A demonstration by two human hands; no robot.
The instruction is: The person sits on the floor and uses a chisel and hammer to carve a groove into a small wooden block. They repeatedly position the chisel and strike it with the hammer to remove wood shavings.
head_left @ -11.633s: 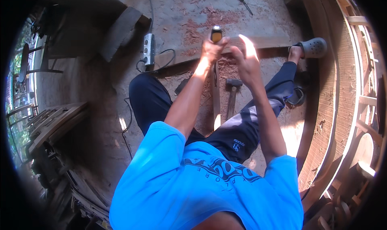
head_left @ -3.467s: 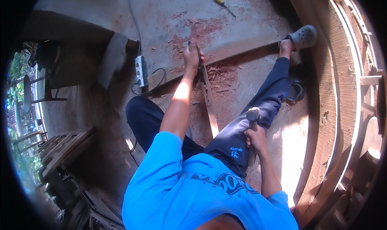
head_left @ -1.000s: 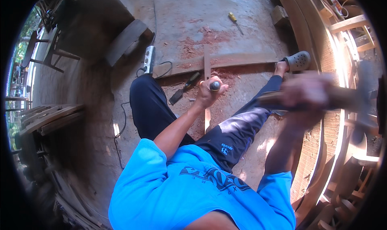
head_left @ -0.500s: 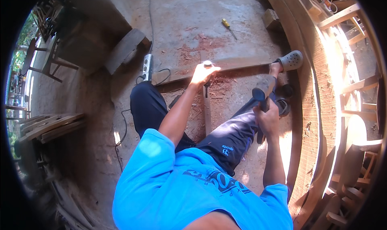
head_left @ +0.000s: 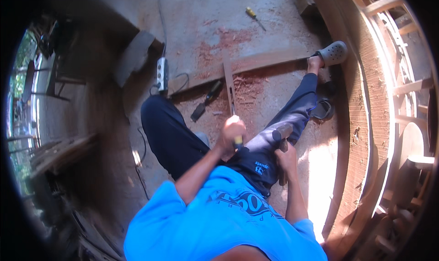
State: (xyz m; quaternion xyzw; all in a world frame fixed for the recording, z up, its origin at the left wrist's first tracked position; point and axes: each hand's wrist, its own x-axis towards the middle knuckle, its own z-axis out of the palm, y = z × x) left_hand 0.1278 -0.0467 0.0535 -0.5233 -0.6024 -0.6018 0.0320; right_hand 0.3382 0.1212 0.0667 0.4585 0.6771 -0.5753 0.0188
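My left hand [head_left: 232,129] is closed around a chisel [head_left: 238,141], near my lap. Its yellow and dark handle end sticks out on my side of the fist, and its blade is hard to make out. Just beyond that hand lies a narrow wooden strip [head_left: 227,76] with a dark slot cut in it, crossing a longer board [head_left: 260,61] on the floor. In my right hand [head_left: 287,157] is a hammer [head_left: 283,131], gripped by its handle over my right thigh, head up. A dark-handled flat-bladed tool [head_left: 208,101] rests left of the strip.
A yellow-handled screwdriver [head_left: 255,18] lies on the far floor. On the left are a power strip [head_left: 161,73] with its cable and a wooden block [head_left: 137,55]. Reddish shavings [head_left: 224,41] litter the floor. A thick timber [head_left: 354,101] runs along my right, with wooden chair parts [head_left: 409,146] beyond.
My left hand has drawn back from the strip toward my lap, uncovering the slot and the dark-handled tool. My right hand with the hammer has come lower and slightly left.
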